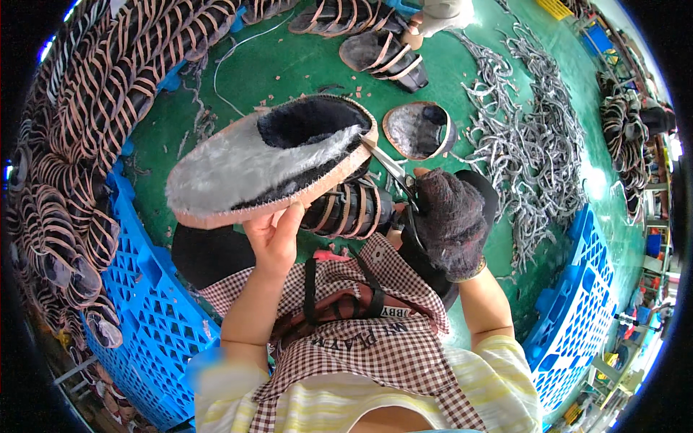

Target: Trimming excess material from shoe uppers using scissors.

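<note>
My left hand (278, 234) is bare and pinches the near, tan edge of a large slipper (216, 169). Fluffy grey and black pile lines the slipper, which is held tilted with its inside facing up. On my right hand (451, 220) is a dark knitted glove, and its fingers are wrapped round a pair of scissors (390, 164). The scissor tips touch the slipper's rim at its right end; the exact cut is too small to make out. Beneath the slipper, near my lap, a stack of black slippers with tan edges (348, 209) is partly hidden.
A single grey-lined slipper (415, 131) lies on the green floor (303, 61). Grey trimmed strips (534, 144) heap up at the right. Stacked slippers (137, 65) line the left, beside a blue plastic pallet (148, 310). Another blue pallet (570, 296) stands right. Another person's hand (412, 36) shows at the top.
</note>
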`<action>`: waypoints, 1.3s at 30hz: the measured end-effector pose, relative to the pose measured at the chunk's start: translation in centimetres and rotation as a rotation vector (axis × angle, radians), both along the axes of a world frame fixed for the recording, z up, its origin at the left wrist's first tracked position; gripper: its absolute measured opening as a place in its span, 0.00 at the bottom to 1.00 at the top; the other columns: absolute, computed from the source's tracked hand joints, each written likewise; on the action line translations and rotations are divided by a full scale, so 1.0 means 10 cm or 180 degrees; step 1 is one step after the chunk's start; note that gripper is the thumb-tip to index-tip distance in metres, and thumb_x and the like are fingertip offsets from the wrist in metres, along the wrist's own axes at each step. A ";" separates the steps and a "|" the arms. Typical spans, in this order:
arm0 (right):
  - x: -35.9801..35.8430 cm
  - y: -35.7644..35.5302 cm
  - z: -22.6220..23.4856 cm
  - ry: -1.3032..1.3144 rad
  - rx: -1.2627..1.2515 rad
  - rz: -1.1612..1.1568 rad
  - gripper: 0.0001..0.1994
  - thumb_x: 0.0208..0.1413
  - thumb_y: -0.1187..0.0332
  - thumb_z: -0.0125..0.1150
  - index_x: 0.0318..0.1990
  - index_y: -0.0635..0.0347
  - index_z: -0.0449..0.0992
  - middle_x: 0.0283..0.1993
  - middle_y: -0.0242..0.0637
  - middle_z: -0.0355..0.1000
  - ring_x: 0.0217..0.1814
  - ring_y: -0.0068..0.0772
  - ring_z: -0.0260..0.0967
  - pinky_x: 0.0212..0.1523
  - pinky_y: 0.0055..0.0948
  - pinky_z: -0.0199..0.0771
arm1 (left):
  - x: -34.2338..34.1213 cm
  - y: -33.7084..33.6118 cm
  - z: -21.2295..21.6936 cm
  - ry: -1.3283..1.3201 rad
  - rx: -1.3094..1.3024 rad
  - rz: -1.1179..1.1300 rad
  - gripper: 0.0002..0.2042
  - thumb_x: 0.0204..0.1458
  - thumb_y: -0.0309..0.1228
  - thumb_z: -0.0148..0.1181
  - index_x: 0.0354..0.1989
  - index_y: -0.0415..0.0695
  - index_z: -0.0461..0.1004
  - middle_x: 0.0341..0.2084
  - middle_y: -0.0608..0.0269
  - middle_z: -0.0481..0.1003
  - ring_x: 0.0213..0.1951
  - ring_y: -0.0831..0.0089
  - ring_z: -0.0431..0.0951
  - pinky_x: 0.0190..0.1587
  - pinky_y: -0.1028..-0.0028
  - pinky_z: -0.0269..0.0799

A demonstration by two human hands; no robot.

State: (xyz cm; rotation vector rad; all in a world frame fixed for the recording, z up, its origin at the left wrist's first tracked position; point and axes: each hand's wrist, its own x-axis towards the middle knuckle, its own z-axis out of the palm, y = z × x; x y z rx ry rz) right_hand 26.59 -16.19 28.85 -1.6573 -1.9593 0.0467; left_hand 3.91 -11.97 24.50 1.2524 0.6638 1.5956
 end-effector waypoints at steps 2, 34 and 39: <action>0.02 -0.01 0.05 0.0177 -0.0459 0.0039 0.22 0.37 0.61 0.64 0.42 0.57 0.70 0.32 0.41 0.72 0.31 0.45 0.70 0.29 0.37 0.69 | -0.06 0.05 0.02 -0.0036 -0.0012 -0.0105 0.09 0.45 0.15 0.51 0.36 0.36 0.73 0.36 0.60 0.72 0.36 0.74 0.71 0.40 0.73 0.68; -0.06 0.36 0.37 -0.0514 0.0464 0.1411 0.23 0.31 0.67 0.63 0.41 0.61 0.71 0.27 0.35 0.67 0.27 0.38 0.68 0.24 0.35 0.64 | -0.29 0.18 0.29 0.0227 -0.1184 -0.1153 0.06 0.45 0.22 0.54 0.31 0.36 0.74 0.23 0.70 0.71 0.27 0.83 0.68 0.30 0.81 0.63; -0.02 0.28 0.26 -0.0288 0.0081 0.1409 0.25 0.32 0.64 0.64 0.42 0.61 0.70 0.26 0.35 0.67 0.26 0.38 0.67 0.24 0.35 0.61 | -0.27 0.17 0.33 0.0196 -0.1251 -0.1202 0.05 0.46 0.22 0.54 0.31 0.37 0.74 0.23 0.70 0.71 0.27 0.85 0.67 0.30 0.81 0.63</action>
